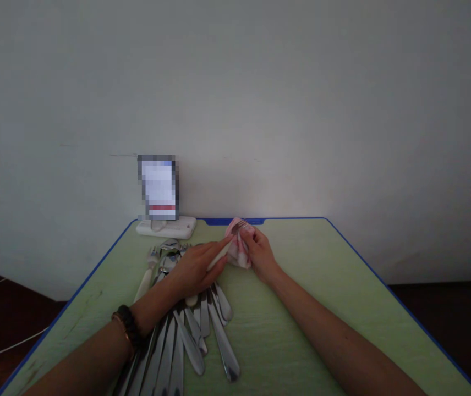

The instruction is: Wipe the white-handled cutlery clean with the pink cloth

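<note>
My left hand [200, 265] is closed around the pale handle of a fork [220, 255], whose metal tines point up and to the right. A pink and white cloth [241, 257] lies behind and around the fork's head. My right hand [260, 250] pinches the cloth at its right side, with the thumb near the tines. Beneath my left hand and forearm lies a pile of metal cutlery [192, 341], handles mostly toward me. Another white-handled fork [143, 283] rests at the pile's left edge. Part of the pile is hidden by my left arm.
The light green table [301, 308] has a blue edge and stands against a grey wall [285, 110]. At its back left, a blurred-out screen device [159, 187] stands upright on a white base [181, 226]. White cables cross the dark floor at the left.
</note>
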Available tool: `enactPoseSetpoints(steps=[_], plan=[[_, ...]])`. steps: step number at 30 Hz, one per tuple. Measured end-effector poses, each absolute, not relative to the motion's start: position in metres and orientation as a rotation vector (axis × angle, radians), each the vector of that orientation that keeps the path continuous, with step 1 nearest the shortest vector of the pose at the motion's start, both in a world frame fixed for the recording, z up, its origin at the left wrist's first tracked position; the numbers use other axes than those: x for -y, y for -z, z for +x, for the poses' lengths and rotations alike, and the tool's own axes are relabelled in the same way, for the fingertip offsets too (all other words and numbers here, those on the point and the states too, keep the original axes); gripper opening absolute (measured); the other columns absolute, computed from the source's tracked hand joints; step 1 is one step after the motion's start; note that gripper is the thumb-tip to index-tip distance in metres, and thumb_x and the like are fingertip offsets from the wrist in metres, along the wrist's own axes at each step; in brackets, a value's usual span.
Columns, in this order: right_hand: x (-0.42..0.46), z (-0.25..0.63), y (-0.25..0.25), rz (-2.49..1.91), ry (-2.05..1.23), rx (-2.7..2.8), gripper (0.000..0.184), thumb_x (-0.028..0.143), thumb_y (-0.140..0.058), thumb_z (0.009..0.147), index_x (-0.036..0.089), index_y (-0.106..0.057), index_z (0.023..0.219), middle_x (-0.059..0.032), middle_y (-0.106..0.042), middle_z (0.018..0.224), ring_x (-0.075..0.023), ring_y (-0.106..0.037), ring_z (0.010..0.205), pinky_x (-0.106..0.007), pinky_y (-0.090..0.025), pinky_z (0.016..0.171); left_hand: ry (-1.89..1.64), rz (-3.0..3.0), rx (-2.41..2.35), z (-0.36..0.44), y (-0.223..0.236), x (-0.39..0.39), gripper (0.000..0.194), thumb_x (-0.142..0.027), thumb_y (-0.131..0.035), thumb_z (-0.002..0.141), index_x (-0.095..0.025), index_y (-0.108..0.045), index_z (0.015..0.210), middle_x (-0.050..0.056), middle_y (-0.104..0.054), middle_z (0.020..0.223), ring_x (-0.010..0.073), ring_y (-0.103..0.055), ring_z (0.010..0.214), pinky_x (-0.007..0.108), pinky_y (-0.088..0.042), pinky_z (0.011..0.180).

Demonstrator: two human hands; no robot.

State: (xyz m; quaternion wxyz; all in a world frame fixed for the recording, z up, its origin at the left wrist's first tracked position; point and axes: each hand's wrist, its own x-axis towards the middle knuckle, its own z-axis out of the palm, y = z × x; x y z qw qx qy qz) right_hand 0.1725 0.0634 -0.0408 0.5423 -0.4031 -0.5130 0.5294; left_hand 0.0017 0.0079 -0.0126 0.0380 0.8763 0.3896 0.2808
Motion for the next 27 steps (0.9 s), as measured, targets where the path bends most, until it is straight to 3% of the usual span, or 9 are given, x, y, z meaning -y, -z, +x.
enactPoseSetpoints(steps=[10, 16, 21, 27], plan=[[-0.061, 0.171, 0.038, -0.925, -1.260, 1.111, 0.034, 0.046, -0.059, 0.071, 0.017, -0.060, 0.089, 0.0000, -0.059, 0.075, -0.0119, -0.050, 0.066, -0.025, -0.041, 0.063, -0.918, 2.667, -1.211, 0.002, 0.011, -0.007, 0.045, -0.025, -0.041, 0.087, -0.016, -0.038, 0.132, 0.010, -0.065, 0.107, 0.0197, -0.062, 0.093, 0.031, -0.049, 0.081], [-0.061, 0.172, 0.037, -0.909, -1.258, 1.137, 0.029, 0.043, -0.060, 0.071, 0.018, -0.060, 0.086, 0.0001, -0.058, 0.076, -0.0121, -0.050, 0.068, -0.024, -0.041, 0.064, -0.846, 2.629, -1.133, 0.003, 0.012, -0.006, 0.056, -0.021, -0.053, 0.079, -0.021, -0.036, 0.132, 0.005, -0.065, 0.095, 0.0170, -0.061, 0.079, 0.028, -0.048, 0.073], [-0.061, 0.174, 0.037, -0.921, -1.277, 1.254, 0.029, 0.043, -0.056, 0.074, 0.017, -0.060, 0.086, -0.0006, -0.061, 0.076, -0.0134, -0.052, 0.069, -0.025, -0.042, 0.064, -0.959, 2.507, -1.140, 0.002, 0.011, -0.008, 0.040, -0.026, -0.049, 0.085, -0.020, -0.045, 0.125, 0.006, -0.063, 0.091, 0.0152, -0.059, 0.077, 0.026, -0.048, 0.071], [-0.057, 0.176, 0.029, -0.826, -1.344, 1.577, 0.029, 0.039, -0.056, 0.077, 0.019, -0.064, 0.096, -0.0037, -0.066, 0.092, -0.0165, -0.057, 0.084, -0.030, -0.043, 0.079, -1.230, 2.373, -1.179, 0.000, 0.009, -0.010, 0.024, -0.027, -0.047, 0.088, -0.022, -0.058, 0.108, 0.005, -0.059, 0.094, 0.0153, -0.058, 0.085, 0.027, -0.048, 0.076]])
